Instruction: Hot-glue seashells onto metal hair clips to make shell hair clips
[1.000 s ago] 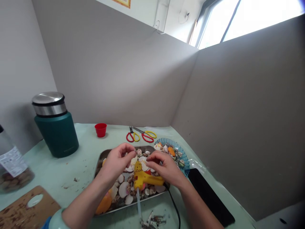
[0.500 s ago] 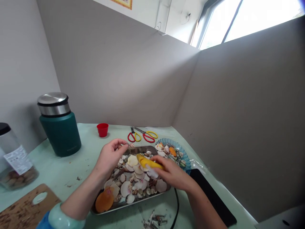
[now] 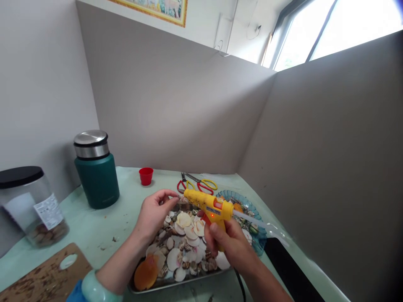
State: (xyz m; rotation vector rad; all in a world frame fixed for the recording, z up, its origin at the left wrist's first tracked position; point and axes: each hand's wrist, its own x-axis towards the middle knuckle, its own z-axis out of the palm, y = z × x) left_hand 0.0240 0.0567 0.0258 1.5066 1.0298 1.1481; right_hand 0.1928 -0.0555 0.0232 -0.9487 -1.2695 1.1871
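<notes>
My right hand [image 3: 231, 237] grips a yellow hot glue gun [image 3: 208, 203] by its handle. Its orange light glows, and a clear glue stick [image 3: 252, 219] sticks out of the back. My left hand [image 3: 159, 212] is closed in a pinch on a small brown-and-white shell [image 3: 182, 199], partly hidden by the fingers. The gun's nozzle end is right beside that shell. Below both hands lies a metal tray [image 3: 176, 282] full of loose shells, with white scallop shells [image 3: 184, 219] in the middle and a large orange scallop shell [image 3: 145, 273] at its near left corner.
Behind the tray lie two pairs of scissors [image 3: 206, 186] and a red cup [image 3: 146, 176]. A blue glass plate [image 3: 260, 245] of shells stands right, by a black flat strip [image 3: 289, 268]. Left are a green flask [image 3: 97, 180], a jar [image 3: 47, 209] and a wooden board [image 3: 40, 277].
My right hand has turned and raised the glue gun, bringing its nozzle beside the shell in my left hand. The whole view has shifted, so things appear further right and slightly lower.
</notes>
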